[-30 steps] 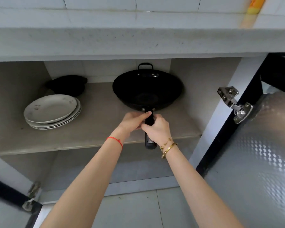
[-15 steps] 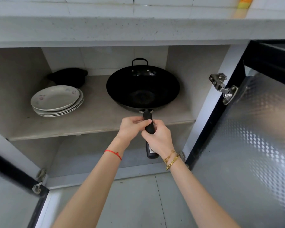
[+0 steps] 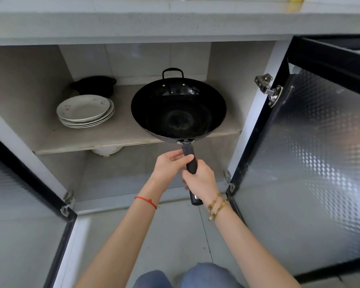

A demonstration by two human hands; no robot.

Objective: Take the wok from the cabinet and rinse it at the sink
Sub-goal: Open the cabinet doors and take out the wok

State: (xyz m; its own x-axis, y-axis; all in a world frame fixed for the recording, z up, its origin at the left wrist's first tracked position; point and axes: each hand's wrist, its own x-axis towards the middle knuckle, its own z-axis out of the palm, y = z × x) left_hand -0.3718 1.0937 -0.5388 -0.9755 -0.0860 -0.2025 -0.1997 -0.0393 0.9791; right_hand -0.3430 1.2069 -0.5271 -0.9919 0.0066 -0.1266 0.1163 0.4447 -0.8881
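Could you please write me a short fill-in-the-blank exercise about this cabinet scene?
1. Both hands grip the wok by its long ____.
2. The stack of plates sits to the ____ of the wok.
3. The right hand grips nearer the handle's free end than the ____ hand.

Missing words: handle; left; left

Hands (image 3: 185,173) drew wok (image 3: 178,110) forward past shelf (image 3: 92,140) edge.

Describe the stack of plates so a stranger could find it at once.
Look into the open cabinet under the counter, at its upper shelf. Left of the black wok sits the stack of plates, just in front of a dark pot. It is the only white thing on that shelf, with faint floral marks.
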